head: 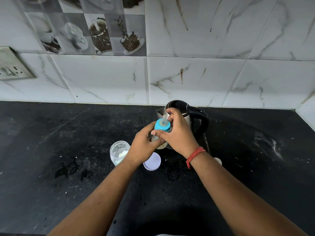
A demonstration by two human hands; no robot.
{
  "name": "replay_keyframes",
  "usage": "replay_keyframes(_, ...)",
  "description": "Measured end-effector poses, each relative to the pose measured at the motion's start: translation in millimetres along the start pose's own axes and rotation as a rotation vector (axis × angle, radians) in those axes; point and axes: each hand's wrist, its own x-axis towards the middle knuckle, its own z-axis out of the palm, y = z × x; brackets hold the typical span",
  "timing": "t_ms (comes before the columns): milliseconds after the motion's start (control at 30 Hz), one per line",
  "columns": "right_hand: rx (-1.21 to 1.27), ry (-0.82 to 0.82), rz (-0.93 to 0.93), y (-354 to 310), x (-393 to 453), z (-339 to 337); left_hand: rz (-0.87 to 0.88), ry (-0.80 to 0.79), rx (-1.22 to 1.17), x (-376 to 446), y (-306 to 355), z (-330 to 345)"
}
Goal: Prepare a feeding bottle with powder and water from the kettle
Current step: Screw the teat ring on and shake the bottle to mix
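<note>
A black speckled stone desk (68, 150), dusted with pale flecks, runs to a wall of glossy white marble-veined tiles (196, 79). Above those tiles, towards the left, sits a grey tile panel printed with coffee cups and beans (95, 29). Left of that panel is a metal-framed switch and socket plate (12, 65).

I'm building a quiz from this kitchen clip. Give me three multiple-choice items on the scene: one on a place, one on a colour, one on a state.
1. Where does the kettle stand?
A. behind the hands, near the wall
B. at the counter's front edge
C. left of the jar

2. What colour is the collar of the feeding bottle?
A. red
B. turquoise
C. yellow

3. What state is the jar in?
A. lidded
B. tipped over
C. open, its lid beside it

Key: 1 A, the kettle rises behind the left hand and right hand near the tiles. 2 B, the ring under the teat is turquoise. 3 C, the jar's mouth is uncovered and the white lid lies on the counter.
</note>
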Motion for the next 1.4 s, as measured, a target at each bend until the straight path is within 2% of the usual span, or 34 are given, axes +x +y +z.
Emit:
replay_keyframes(267, 0.252, -0.180, 0.026, 15, 3, -18, -0.057, 0.024, -0.092, -3, -6, -2)
replay_keyframes(400, 0.071, -0.027, 0.013, 6, -2, -6, -0.039, 0.011, -0.051, -5, -6, 1)
replay_keyframes(467, 0.058, 0.008, -0.004, 4, -3, -4, -0.031, 0.013, -0.044, -5, -4, 1)
replay_keyframes(633, 0.280, -0.218, 0.026, 7, -1, -22, -0.023, 0.008, -0.070, -4, 1, -3)
replay_keyframes(867, 0.214, 0.097, 0.016, -6, -11, 1, 0.043, 0.034, -0.003, -4, 7, 3)
replay_keyframes(933, 0.231, -0.007, 0.009, -5, -8, -7, 0.035, 0.018, -0.026, -4, 5, 2)
replay_keyframes(1000, 0.370, -0.212, 0.007, 0, -4, -22, 0.012, -0.004, -0.070, -2, 5, -2)
replay_keyframes(1067, 0.521, -0.321, 0.010, 5, -2, -32, 0.001, -0.023, -0.104, -2, 6, -4)
replay_keyframes(1133, 0.557, -0.263, 0.027, 7, -2, -33, 0.002, -0.024, -0.108, -2, 9, -4)
replay_keyframes(1300, 0.567, 0.010, 0.053, 1, -9, -5, 0.023, 0.036, -0.056, -3, 12, 1)
replay_keyframes(1333, 0.553, 0.007, 0.044, 1, -9, -4, 0.020, 0.033, -0.065, -3, 13, 1)
replay_keyframes(1400, 0.522, -0.099, 0.007, 3, -5, -14, -0.001, -0.012, -0.130, -5, 15, -3)
